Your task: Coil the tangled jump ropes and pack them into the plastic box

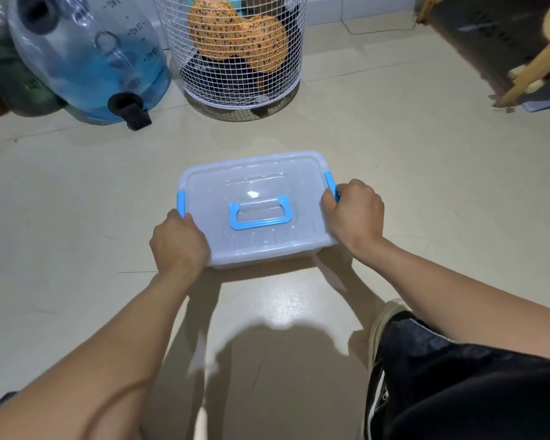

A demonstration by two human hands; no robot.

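Pale glossy floor [394, 192], a wire basket [235, 58] and a blue water jug [86, 58] beyond the fingers. Between them sits the plastic box [254, 211] — translucent, lid on, blue handle (flat) — left hand [178, 246] and right hand [356, 211] curled round its blue side clips.

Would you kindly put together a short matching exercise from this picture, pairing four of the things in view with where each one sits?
Things
1. plastic box
2. wire basket
3. water jug
4. shoe

Places
A. far left, by the wall
B. bottom right, under the right forearm
C. middle of the floor, between the left hand and the right hand
D. directly behind the box, holding an orange speckled item

Pairs: 1-C, 2-D, 3-A, 4-B
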